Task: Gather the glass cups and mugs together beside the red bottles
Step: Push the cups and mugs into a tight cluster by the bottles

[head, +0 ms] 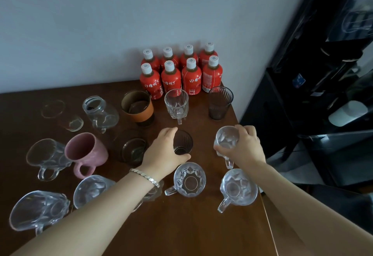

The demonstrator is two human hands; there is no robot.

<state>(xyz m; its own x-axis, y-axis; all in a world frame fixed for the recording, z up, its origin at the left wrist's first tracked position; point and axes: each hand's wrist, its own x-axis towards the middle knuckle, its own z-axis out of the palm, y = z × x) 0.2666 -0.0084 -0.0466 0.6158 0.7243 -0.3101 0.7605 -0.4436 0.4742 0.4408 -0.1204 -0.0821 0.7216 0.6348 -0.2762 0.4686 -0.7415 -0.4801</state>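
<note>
Several red bottles (181, 73) with white caps stand in two rows at the table's back right, against the wall. Just in front of them stand a clear glass mug (176, 104) and a dark ribbed tumbler (220, 103). My left hand (163, 150) wraps around a second dark tumbler (182, 142) in the middle of the table. My right hand (245, 144) grips a clear mug (226, 140) from the side, near the right edge. Two more clear mugs (189, 180) (238, 190) sit near me. Other glasses are spread to the left.
On the brown table (181, 225), the left half holds a pink ceramic mug (85, 152), a brown-sleeved cup (138, 107), a glass jar mug (100, 112), a smoky glass (132, 148) and several clear mugs (47, 157). A black water dispenser (323, 94) stands right of the table edge.
</note>
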